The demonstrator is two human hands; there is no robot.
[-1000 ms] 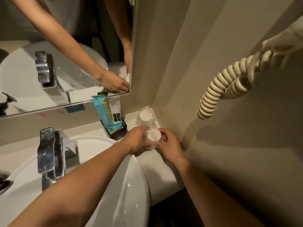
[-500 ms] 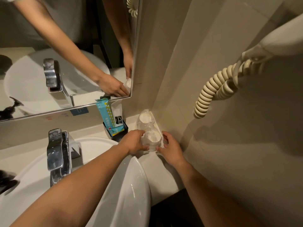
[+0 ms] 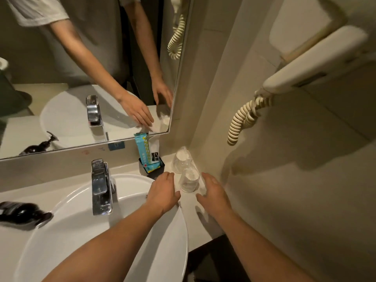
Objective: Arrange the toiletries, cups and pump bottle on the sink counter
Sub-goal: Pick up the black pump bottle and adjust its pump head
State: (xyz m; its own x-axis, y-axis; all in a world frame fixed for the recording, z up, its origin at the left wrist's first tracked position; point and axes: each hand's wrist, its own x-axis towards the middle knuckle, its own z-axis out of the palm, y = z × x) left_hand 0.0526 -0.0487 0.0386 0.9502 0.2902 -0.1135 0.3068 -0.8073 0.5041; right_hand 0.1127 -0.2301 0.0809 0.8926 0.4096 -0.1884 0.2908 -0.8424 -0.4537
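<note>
Nearby, black caddy with upright sachets; left hand, right hand spread, empty.

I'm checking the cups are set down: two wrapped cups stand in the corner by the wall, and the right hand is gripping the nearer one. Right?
Not quite. The head view shows both wrapped cups, the nearer cup and the far cup, standing in the corner, but the right hand is open beside the nearer one, not gripping it. The left hand is off it too.
</note>
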